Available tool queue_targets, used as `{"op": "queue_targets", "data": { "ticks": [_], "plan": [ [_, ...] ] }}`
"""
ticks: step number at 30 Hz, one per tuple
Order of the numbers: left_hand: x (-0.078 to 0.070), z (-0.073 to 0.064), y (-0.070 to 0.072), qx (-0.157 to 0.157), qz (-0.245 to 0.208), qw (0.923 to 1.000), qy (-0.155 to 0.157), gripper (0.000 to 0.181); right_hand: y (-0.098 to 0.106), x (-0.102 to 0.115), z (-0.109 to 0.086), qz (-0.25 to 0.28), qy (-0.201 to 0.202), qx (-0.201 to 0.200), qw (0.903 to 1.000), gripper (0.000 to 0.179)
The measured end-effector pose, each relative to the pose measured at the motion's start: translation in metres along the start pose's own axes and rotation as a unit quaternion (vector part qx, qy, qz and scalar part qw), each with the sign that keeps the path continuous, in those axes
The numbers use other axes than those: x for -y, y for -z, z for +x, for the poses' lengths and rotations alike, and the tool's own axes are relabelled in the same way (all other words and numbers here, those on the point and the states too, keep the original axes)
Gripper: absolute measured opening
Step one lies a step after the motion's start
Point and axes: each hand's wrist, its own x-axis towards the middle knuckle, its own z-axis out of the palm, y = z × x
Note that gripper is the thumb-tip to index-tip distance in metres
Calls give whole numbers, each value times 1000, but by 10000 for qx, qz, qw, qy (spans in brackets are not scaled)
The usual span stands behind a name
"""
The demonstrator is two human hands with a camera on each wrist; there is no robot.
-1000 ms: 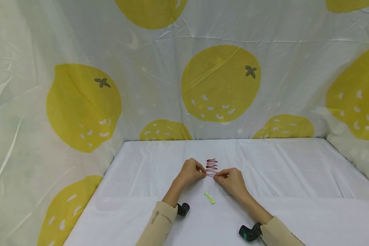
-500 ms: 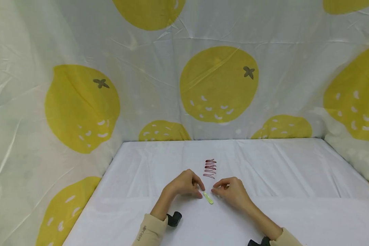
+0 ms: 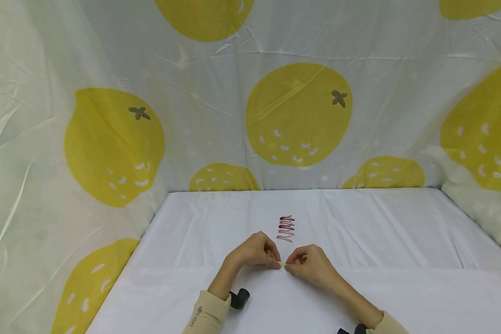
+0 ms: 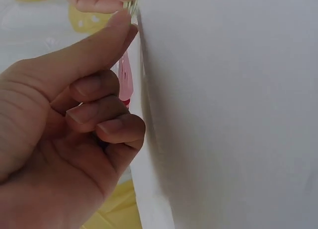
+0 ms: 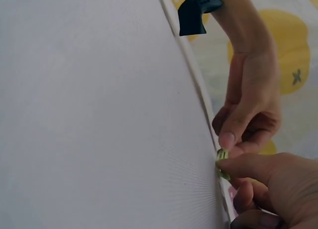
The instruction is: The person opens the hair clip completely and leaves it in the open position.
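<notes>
Between both hands, above the white table, is a small light-green snap hair clip (image 3: 282, 264). Thumb and index finger of my left hand (image 3: 255, 251) pinch one end of it, while the other fingers curl inward, as the left wrist view shows. From the other side, my right hand (image 3: 313, 267) pinches the opposite end; the right wrist view shows the clip (image 5: 223, 153) between the two thumbs. Just beyond the hands lies a column of several pink and red hair clips (image 3: 285, 227), each set crosswise with its prongs apart at one end. The fingers cover most of the green clip.
A white cloth covers the table (image 3: 217, 208), with a fold line across its middle. A curtain (image 3: 208, 116) printed with yellow lemons hangs behind and at the sides. Black wrist cameras (image 3: 240, 298) sit below the hands at the sleeve cuffs.
Both hands have come back toward the body from the nearest pink clip, let it go in the column, and taken up the green clip, which lay slanted on the cloth and is now crosswise.
</notes>
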Motion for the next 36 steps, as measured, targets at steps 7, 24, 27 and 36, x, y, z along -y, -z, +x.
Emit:
{"op": "queue_targets", "data": {
  "ticks": [7, 24, 27, 36],
  "plan": [
    [2, 0, 1, -409, -11, 9992, 28, 4, 2, -4, 2, 7, -116, -108, 9999, 8],
    [5, 3, -5, -897, -897, 9906, 504, 9, 12, -6, 7, 439, -211, -163, 9987, 12],
    [3, 4, -7, -1146, -966, 9872, 544, 13, 12, -4, 7, 562, -414, -364, 9969, 13],
    [-4, 5, -14, -1458, -1133, 9809, 608, 18, 13, -2, 5, 616, -533, -121, 9966, 13]
  ]
}}
